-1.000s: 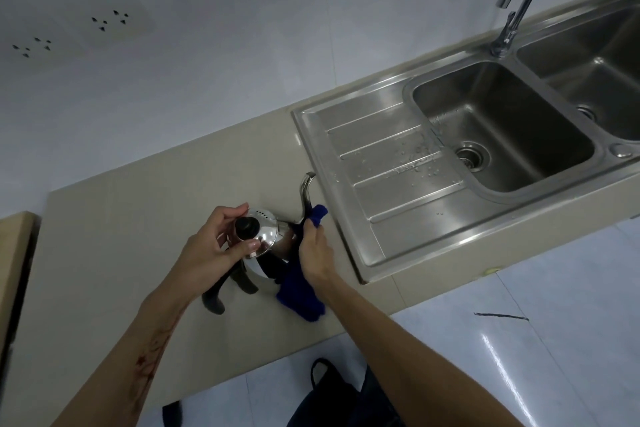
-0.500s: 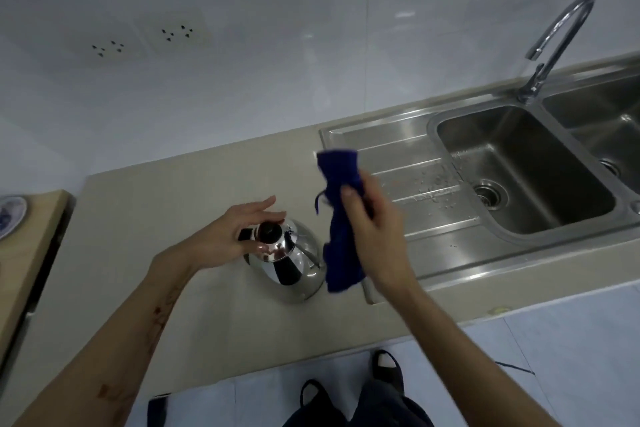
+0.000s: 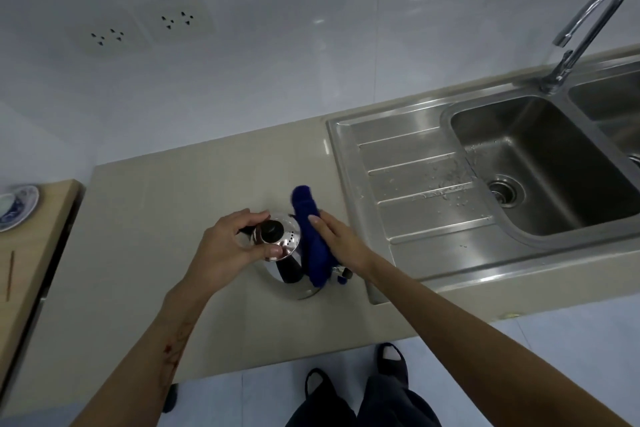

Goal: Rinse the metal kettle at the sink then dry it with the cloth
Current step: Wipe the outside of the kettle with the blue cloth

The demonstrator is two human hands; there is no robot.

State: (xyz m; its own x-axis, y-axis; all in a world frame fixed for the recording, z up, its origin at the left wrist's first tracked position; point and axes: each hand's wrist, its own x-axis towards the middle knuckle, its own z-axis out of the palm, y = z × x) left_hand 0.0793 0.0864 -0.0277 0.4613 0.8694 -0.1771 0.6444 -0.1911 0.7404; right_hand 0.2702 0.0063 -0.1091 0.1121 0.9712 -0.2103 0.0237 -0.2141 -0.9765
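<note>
While our left hand [image 3: 221, 246] pinches the lid rim of the metal kettle [image 3: 287, 263], our right hand [image 3: 337, 241] presses the blue cloth [image 3: 311, 236] against its right side. It stands on the counter [image 3: 156, 218], just left of the sink [image 3: 540, 163]. We read no writing anywhere.

The shiny metal kettle [image 3: 292, 274] stands upright, lid on with a black knob, under the left hand [image 3: 228, 250]. The dark blue cloth [image 3: 311, 239], bunched long, lies against its side beneath the right hand [image 3: 341, 243].
</note>
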